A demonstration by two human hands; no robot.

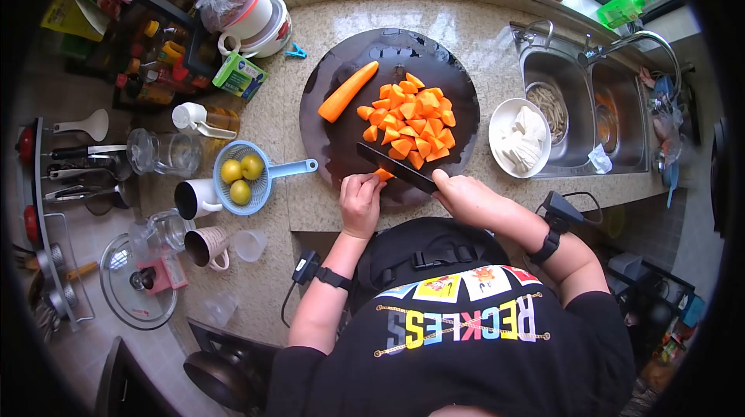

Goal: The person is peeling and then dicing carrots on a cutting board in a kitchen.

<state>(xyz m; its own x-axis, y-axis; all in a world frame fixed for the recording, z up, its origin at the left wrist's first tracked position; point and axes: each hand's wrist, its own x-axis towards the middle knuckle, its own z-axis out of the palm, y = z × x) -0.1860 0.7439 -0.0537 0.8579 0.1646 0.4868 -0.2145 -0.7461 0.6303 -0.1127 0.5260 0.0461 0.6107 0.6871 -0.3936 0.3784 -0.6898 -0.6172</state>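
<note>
My left hand (362,203) pinches a carrot piece (383,174) on the round cutting board (330,138), fingers nearly together; my right hand (468,198) is wrapped round the black knife (397,169). The carrot should feel light, stiff, slippery (damp, perhaps), best gripped by its sides.

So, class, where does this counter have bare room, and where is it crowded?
Bare counter shows between the cutting board and sink, behind the white bowl. Another lies left of the board, between the green box and blue strainer. Crowded: left of the strainer, with mugs and jars; and the board's near edge, with left hand, knife and right hand.
</note>
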